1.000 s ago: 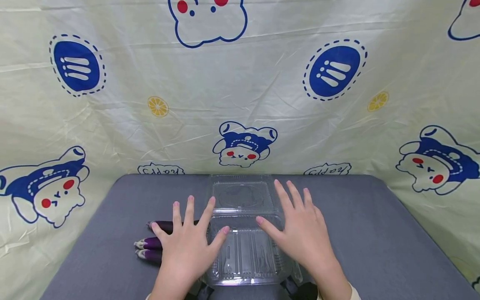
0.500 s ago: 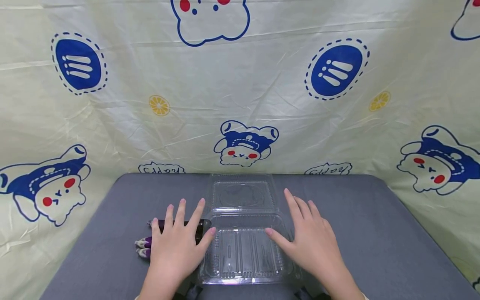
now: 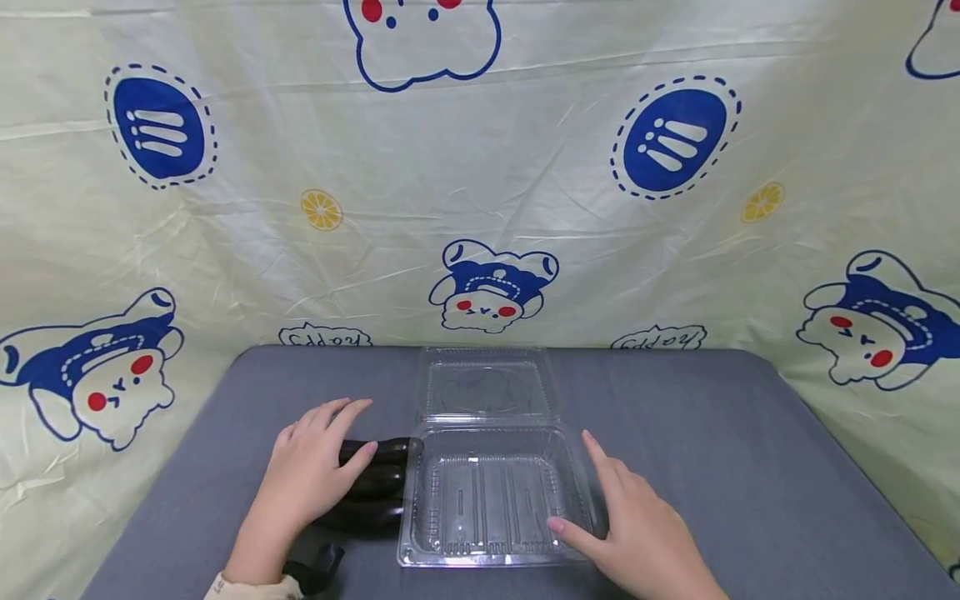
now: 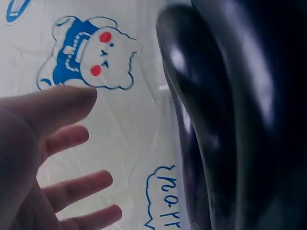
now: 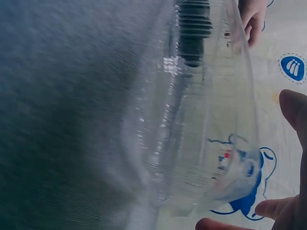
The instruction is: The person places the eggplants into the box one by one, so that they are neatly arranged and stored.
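Several dark purple eggplants (image 3: 378, 482) lie side by side on the grey table, left of a clear plastic clamshell box (image 3: 498, 508). Above their stem ends is my left hand (image 3: 311, 467), fingers loosely extended and thumb apart. In the left wrist view the glossy eggplants (image 4: 254, 105) stand to the right of the spread fingers (image 4: 81, 189), with nothing gripped. My right hand (image 3: 645, 525) is at the box's right side, thumb overlapping its edge in the head view. The right wrist view shows the box wall (image 5: 192, 120) beside parted fingers (image 5: 278, 206).
The box's lid (image 3: 483, 387) lies folded back toward the far table edge. Behind the table (image 3: 720, 450) hangs a pale cloth (image 3: 390, 175) printed with blue cartoon figures. A dark strap (image 3: 318, 571) shows by the left wrist.
My left hand has moved left and turned, uncovering the eggplants' dark ends and covering their stem ends. My right hand has moved right and nearer to me, off the box's interior.
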`<act>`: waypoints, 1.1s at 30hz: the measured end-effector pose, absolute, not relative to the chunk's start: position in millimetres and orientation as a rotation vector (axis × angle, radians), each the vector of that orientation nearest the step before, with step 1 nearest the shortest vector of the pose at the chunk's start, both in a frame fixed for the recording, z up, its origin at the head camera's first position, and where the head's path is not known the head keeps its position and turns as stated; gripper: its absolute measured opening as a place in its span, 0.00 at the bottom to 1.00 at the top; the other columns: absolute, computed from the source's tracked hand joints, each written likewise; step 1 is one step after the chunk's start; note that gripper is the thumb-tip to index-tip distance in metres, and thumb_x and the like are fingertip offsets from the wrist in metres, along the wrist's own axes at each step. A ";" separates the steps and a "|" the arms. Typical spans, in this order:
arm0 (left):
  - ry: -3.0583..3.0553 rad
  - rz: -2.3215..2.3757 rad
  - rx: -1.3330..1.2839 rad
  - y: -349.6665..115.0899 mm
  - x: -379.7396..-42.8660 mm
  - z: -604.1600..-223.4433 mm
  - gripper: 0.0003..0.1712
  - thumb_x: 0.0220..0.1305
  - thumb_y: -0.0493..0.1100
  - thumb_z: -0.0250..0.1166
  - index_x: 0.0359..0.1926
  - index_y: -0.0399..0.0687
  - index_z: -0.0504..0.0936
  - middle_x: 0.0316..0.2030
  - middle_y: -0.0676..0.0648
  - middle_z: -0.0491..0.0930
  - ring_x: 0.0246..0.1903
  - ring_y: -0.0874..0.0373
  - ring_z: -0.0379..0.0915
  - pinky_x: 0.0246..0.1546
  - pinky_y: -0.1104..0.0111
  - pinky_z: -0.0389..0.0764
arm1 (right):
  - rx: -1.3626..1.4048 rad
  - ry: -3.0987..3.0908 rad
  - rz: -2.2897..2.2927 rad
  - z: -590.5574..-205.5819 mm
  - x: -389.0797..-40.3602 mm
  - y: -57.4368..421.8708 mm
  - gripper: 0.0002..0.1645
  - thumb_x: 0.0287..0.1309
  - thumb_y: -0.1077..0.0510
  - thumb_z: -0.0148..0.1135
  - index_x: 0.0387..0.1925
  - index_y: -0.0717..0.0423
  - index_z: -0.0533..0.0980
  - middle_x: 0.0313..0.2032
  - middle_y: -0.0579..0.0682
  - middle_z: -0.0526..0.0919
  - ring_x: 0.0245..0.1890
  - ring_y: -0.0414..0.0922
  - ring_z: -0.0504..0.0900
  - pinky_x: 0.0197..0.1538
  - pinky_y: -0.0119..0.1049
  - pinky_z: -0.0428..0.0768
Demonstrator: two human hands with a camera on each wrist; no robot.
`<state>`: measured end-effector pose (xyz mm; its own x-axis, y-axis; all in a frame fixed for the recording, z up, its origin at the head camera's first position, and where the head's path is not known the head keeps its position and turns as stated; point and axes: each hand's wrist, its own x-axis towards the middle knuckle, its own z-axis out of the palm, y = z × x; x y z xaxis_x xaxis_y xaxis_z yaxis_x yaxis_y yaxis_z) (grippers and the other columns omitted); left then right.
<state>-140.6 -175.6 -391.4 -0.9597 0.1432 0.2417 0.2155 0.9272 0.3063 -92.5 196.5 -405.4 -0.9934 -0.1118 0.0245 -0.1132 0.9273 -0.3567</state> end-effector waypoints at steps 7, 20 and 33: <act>-2.940 -0.568 -0.416 -191.9 -165.0 -395.4 0.32 0.64 0.56 0.66 0.68 0.60 0.71 0.64 0.42 0.73 0.64 0.40 0.68 0.57 0.36 0.66 | 0.122 -3.181 0.661 -418.2 -92.3 198.4 0.71 0.41 0.14 0.58 0.79 0.41 0.44 0.64 0.57 0.74 0.60 0.55 0.76 0.46 0.60 0.80; -3.064 -0.819 -0.779 -209.1 -202.2 -415.7 0.30 0.66 0.59 0.64 0.66 0.57 0.74 0.57 0.44 0.77 0.58 0.44 0.71 0.57 0.39 0.68 | 0.188 -3.156 0.743 -430.0 -90.7 196.5 0.70 0.43 0.18 0.63 0.79 0.35 0.40 0.52 0.46 0.75 0.49 0.42 0.74 0.39 0.46 0.78; -3.094 -1.006 -0.939 -196.9 -213.0 -428.4 0.26 0.70 0.54 0.61 0.66 0.58 0.74 0.49 0.46 0.78 0.53 0.49 0.72 0.53 0.50 0.72 | 0.134 -3.212 0.757 -432.7 -94.0 195.8 0.70 0.42 0.17 0.62 0.79 0.31 0.38 0.49 0.46 0.75 0.48 0.42 0.74 0.37 0.46 0.77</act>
<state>-213.0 -196.9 -428.4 -0.8188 0.5711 -0.0589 0.4271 0.6745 0.6022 -94.0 195.8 -432.7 -0.9837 -0.1151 -0.1379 -0.0414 0.8925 -0.4492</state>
